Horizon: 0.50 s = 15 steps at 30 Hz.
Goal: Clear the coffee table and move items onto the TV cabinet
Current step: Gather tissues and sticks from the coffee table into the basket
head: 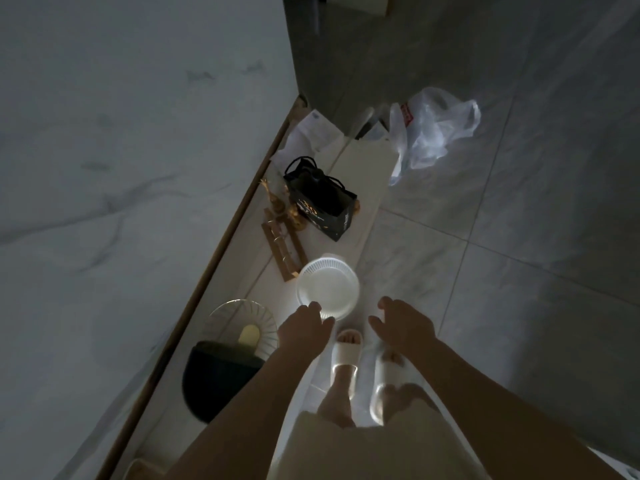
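**White basket at my left fingertips, both grips holding nothing**

White basket (327, 287) is sitting on the worktop (363, 171) just ahead of my left hand (304, 327); fingertips are touching or nearly touching its near rim, can't tell which. It's round, no long axis. Left grip is loosely spread. Right hand (403, 322) is hovering beside it, further off, grip half open.

My forearms (491, 386) were bare, with no sleeves, watch or rings that I could make out in the dim light. I wore pale, thick-soled slides (346, 355) with a broad open-toe strap, and a light cream garment (367, 448) hung below my waist.
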Each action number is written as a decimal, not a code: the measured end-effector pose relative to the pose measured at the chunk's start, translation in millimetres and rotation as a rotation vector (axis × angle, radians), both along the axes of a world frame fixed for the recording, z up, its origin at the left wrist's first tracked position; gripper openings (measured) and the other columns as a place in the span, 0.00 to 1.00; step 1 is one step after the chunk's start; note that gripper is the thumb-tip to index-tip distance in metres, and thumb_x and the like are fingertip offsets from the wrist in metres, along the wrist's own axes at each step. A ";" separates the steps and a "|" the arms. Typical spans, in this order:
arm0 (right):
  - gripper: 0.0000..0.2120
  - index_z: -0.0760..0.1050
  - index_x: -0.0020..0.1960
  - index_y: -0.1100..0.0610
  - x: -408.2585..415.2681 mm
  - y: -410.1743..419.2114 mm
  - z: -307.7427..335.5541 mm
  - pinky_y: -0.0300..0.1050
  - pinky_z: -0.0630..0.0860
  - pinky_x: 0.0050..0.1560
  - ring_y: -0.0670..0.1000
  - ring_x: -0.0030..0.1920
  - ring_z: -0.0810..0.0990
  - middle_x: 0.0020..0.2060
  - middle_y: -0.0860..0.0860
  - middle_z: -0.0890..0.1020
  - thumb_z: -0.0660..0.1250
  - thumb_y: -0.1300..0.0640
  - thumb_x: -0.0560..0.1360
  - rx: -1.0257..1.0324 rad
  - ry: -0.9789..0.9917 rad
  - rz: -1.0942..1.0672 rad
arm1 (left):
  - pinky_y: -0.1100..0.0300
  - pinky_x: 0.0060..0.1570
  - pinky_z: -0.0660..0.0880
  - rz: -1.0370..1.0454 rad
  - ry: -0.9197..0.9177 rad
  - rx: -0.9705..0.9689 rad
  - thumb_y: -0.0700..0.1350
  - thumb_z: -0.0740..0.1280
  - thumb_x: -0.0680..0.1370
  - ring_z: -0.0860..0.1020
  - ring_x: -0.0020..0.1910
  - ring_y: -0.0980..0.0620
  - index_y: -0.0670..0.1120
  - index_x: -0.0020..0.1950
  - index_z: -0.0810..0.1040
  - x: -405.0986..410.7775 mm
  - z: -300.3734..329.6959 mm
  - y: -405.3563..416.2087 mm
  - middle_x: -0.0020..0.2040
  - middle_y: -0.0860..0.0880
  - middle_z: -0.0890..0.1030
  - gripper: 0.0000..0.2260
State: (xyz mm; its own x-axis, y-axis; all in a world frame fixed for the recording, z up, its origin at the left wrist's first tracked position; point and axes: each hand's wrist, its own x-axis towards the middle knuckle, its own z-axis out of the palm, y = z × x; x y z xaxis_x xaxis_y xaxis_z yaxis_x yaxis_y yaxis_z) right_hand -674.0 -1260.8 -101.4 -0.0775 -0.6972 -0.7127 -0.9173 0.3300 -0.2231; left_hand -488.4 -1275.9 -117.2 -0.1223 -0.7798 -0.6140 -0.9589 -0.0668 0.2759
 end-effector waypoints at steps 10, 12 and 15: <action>0.23 0.62 0.68 0.57 4.6 -43.7 -90.2 0.51 0.72 0.58 0.56 0.61 0.75 0.61 0.56 0.75 0.58 0.46 0.78 0.098 -0.062 -0.114 | 0.54 0.57 0.74 0.397 0.012 0.148 0.53 0.63 0.77 0.75 0.58 0.47 0.43 0.71 0.63 -1.8 -89.9 -43.0 0.63 0.43 0.72 0.25; 0.23 0.61 0.68 0.58 6.0 -49.4 -109.0 0.52 0.73 0.59 0.57 0.61 0.75 0.61 0.57 0.75 0.58 0.48 0.78 0.123 -0.103 -0.172 | 0.53 0.57 0.75 0.471 -0.012 0.142 0.52 0.65 0.76 0.75 0.58 0.47 0.43 0.70 0.62 -3.1 -107.3 -48.6 0.63 0.43 0.72 0.26; 0.20 0.62 0.67 0.62 12.4 -57.7 -133.2 0.50 0.72 0.58 0.59 0.60 0.75 0.59 0.60 0.76 0.57 0.53 0.79 0.130 -0.180 -0.241 | 0.48 0.60 0.74 0.531 -0.054 0.143 0.51 0.66 0.76 0.73 0.62 0.43 0.43 0.74 0.57 -4.0 -129.1 -56.8 0.66 0.41 0.70 0.31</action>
